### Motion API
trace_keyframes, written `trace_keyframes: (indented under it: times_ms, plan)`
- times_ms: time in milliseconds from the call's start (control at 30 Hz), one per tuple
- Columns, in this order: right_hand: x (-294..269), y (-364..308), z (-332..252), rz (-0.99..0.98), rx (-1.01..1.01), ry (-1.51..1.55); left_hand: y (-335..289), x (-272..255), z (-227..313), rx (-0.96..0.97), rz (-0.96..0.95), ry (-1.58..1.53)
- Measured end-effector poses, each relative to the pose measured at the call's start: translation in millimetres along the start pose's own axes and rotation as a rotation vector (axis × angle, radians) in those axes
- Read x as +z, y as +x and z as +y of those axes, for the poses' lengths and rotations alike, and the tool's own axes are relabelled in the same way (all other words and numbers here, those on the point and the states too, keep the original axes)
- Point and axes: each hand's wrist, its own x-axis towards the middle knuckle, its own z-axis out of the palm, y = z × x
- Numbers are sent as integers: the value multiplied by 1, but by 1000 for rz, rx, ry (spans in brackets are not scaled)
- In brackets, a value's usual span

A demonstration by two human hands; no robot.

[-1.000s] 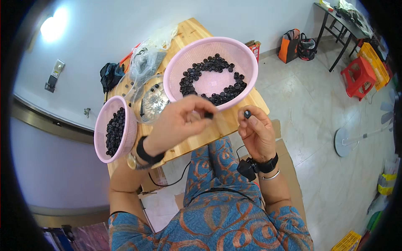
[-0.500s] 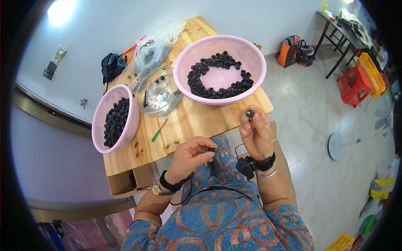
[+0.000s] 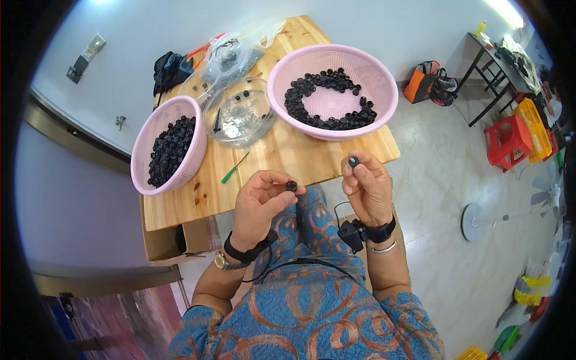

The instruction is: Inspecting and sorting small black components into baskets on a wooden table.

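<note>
My left hand (image 3: 259,201) pinches a small black ring-like cap (image 3: 291,186) between thumb and fingertips, its hollow side facing up. A second small black round piece (image 3: 354,161), with a pale spot on it, sits between the thumb and fingers of my right hand (image 3: 369,186). Both hands are held above my lap, just off the table's front edge, apart from each other. Beyond my right hand stands a large pink basket (image 3: 393,99) with many black caps (image 3: 330,123) ringed round its bottom. A smaller pink basket (image 3: 139,157) at the left holds a heap of similar black pieces (image 3: 171,153).
On the wooden table (image 3: 264,174) lie a green-handled screwdriver (image 3: 234,168) and a clear round plastic tub (image 3: 240,135) with small parts inside. Plastic bags (image 3: 231,57) and a dark bag (image 3: 172,71) crowd the back left. A red stool (image 3: 507,143) and a fan (image 3: 472,222) stand right.
My left hand has risen and turned, bringing the black cap into clearer sight. My right hand has tilted its piece slightly. The whole view has shifted a little.
</note>
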Motion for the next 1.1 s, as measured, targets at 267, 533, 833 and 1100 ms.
trace_keyframes:
  times_ms: [267, 533, 833, 1100]
  plan:
    - [14, 3, 14, -8, 19, -166, -2, -7, 13, -42, 91, -110]
    - [41, -5, 26, -73, -31, -598, -2, -19, 14, -56, 15, -338]
    - [58, -3, 42, -112, -132, -940, -6, -21, 17, -30, 44, -244]
    - [64, -3, 42, -129, -144, -1034, -8, -26, 11, 1, 18, -280]
